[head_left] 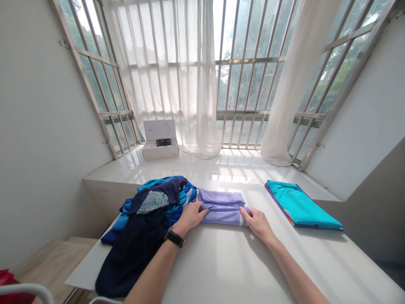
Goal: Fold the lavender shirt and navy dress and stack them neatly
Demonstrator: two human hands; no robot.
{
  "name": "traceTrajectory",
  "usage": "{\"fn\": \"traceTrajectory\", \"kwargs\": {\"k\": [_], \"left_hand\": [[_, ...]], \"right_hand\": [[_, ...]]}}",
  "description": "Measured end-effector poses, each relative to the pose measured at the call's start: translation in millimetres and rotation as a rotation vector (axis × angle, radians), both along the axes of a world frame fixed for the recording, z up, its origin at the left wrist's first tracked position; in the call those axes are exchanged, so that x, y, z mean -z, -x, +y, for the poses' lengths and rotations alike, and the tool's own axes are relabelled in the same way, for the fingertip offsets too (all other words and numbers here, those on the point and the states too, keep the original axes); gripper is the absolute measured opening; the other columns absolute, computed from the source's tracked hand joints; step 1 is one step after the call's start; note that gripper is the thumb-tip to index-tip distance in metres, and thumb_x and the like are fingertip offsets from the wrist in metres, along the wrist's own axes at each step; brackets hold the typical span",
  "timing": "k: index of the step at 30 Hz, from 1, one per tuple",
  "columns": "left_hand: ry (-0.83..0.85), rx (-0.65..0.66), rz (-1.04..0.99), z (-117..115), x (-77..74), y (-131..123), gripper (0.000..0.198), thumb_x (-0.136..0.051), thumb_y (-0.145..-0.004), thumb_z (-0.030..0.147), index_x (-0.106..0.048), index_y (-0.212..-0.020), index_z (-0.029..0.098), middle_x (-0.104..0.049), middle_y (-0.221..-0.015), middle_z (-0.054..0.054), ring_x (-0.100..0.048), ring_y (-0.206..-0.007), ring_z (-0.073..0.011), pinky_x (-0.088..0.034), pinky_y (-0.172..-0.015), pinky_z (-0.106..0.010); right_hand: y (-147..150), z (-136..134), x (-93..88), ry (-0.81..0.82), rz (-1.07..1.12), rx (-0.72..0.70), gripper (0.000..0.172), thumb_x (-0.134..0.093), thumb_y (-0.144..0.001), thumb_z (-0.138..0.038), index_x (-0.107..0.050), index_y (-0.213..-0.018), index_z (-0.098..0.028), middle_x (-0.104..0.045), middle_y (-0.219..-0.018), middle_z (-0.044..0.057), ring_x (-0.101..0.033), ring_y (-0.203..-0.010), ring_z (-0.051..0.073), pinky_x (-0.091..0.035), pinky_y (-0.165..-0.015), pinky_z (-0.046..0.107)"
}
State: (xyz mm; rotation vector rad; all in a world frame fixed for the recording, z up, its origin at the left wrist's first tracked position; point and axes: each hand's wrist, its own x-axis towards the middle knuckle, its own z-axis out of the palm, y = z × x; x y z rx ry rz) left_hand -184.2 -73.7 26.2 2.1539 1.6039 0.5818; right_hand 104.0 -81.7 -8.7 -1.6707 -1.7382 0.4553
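Folded lavender garment [221, 207], one in view, lying flat on a white table [221, 270] directly ahead of the wearer; it forms a long band, with a horizontal fold running along its length and a paler stripe at the near right. Two hands, both the wearer's own, rest on it. Left hand [190, 218]: fingers held together and curved over the garment's left end, at the fold. Right hand [259, 223]: fingers close together and extended, fingertips pressed on the right end. Whether either hand pinches the cloth cannot be told. One black wristwatch [174, 237] encircles the left wrist.

Left of the garment and touching it, one heaped pile of clothing [148, 228] in navy and bright blue, with a patterned patch; the number of pieces cannot be told. To the right, well apart from the right hand, one folded turquoise garment [300, 205] with a purple edge lies on the same table.

Beyond the table, on a glossy white floor [221, 162], stands one open white box [160, 141] holding one black object [163, 142]. Two sheer white curtains [205, 84] hang at a metal-framed window [249, 84]. At lower left, one red item [9, 283] lies behind a white tubular rail [25, 291].
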Motion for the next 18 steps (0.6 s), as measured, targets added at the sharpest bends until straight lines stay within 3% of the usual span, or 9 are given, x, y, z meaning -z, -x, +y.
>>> {"fn": "traceTrajectory", "kwargs": {"k": [9, 14, 18], "left_hand": [[0.05, 0.043, 0.042, 5, 5.6, 3, 0.039, -0.059, -0.095, 0.04, -0.061, -0.063, 0.018, -0.06, -0.065, -0.002, -0.058, -0.068, -0.0195, -0.033, -0.062, -0.029], [0.036, 0.022, 0.053, 1, 5.7, 1, 0.035, -0.061, -0.095, 0.04, -0.065, -0.07, 0.017, -0.066, -0.071, -0.004, -0.062, -0.071, -0.0199, -0.034, -0.061, -0.028], [0.037, 0.026, 0.059, -3, -0.3, -1, 0.028, -0.06, -0.097, 0.038, -0.07, -0.081, 0.017, -0.072, -0.08, -0.007, -0.067, -0.078, -0.0227, -0.037, -0.064, -0.028]], "right_hand": [[-9, -3, -4.4, 0.112, -0.094, -0.058, 0.052, -0.043, -0.083, -0.066, -0.037, -0.052, -0.024, -0.046, -0.05, 0.0, -0.049, -0.054, 0.017, -0.029, -0.055, 0.03], [-13, -5, -7.9, 0.134, -0.1, -0.07, 0.044, -0.048, -0.082, -0.061, -0.052, -0.06, -0.022, -0.056, -0.057, 0.001, -0.055, -0.062, 0.02, -0.033, -0.057, 0.029], [-12, -8, -11.6, 0.176, -0.058, -0.075, 0.044, -0.046, -0.084, -0.059, -0.068, -0.085, -0.021, -0.058, -0.058, -0.001, -0.056, -0.06, 0.02, -0.036, -0.059, 0.029]]}}
